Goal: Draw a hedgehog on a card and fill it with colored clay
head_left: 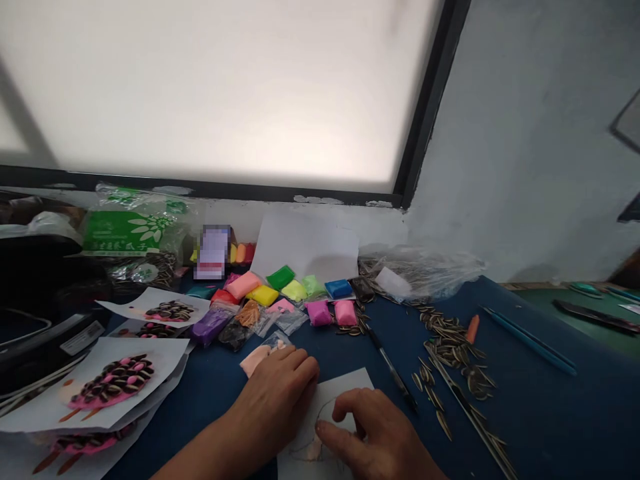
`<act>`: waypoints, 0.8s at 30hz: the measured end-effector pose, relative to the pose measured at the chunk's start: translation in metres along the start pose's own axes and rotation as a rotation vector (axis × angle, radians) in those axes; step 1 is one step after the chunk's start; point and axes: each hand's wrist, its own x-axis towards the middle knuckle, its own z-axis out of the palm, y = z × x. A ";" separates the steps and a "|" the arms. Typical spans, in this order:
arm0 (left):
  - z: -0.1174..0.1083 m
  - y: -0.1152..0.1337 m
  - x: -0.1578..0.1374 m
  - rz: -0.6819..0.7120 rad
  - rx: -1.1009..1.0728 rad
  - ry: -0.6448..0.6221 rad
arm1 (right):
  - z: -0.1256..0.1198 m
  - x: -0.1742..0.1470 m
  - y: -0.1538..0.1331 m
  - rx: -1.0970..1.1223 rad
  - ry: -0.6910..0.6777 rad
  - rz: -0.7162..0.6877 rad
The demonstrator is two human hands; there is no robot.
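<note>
My left hand [280,400] rests over the left edge of a sheet of white paper [360,383]. Its fingers are curled down and together, and the tips and whatever may be under them are hidden. Over the right side of that sheet is my right hand [375,430], thumb and index finger apart with nothing between them. Between the hands the paper carries a thin line drawing, partly covered, and a small peach-coloured piece [314,448] lies on it. An opened clear packet of peach modelling clay [254,360] sits just behind my left hand.
Colourful clay packets [280,277] lie behind my hands. Right of the paper are a black pen [393,370], loose sunflower seeds [450,333], metal tweezers [470,413] and blue tweezers [530,340]. Printed pictures [145,353] are stacked left; a phone [213,253] leans at the back.
</note>
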 end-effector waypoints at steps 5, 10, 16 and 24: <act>-0.003 0.001 0.000 -0.027 -0.064 0.010 | -0.013 0.005 0.001 0.021 -0.063 0.043; -0.014 0.002 0.002 -0.131 -0.207 -0.031 | -0.020 0.008 -0.001 0.041 -0.115 0.116; -0.021 0.003 0.003 -0.211 -0.226 -0.131 | -0.019 0.006 0.000 0.072 -0.109 0.114; -0.031 0.007 0.007 -0.305 -0.029 -0.177 | -0.015 0.006 -0.001 0.111 -0.022 0.058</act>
